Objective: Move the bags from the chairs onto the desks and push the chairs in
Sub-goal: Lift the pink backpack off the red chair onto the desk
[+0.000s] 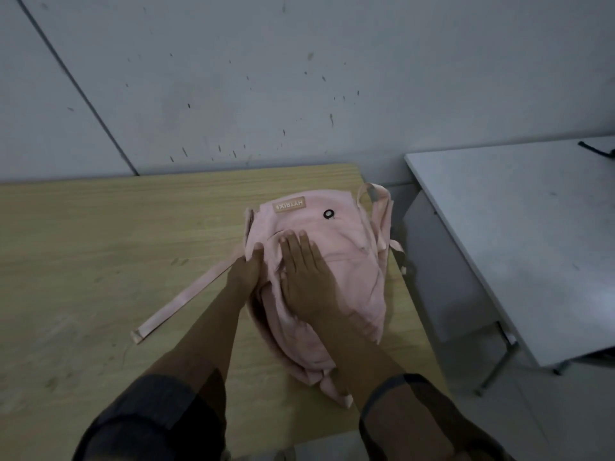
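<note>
A pink backpack (pixel 346 261) lies flat on the wooden desk (pixel 100 261), near the desk's right edge, its label end toward the wall. One long strap (pixel 179 304) trails out to the left across the desk. My right hand (pixel 306 277) rests flat on top of the bag, fingers together and stretched out. My left hand (pixel 246 274) presses against the bag's left side, its fingers tucked at the fabric edge; whether it grips the fabric is unclear. No chair is in view.
A white desk (pixel 532 244) stands to the right, across a narrow gap of floor, with a dark object (pixel 595 149) at its far corner. A grey wall (pixel 299 78) runs directly behind the wooden desk.
</note>
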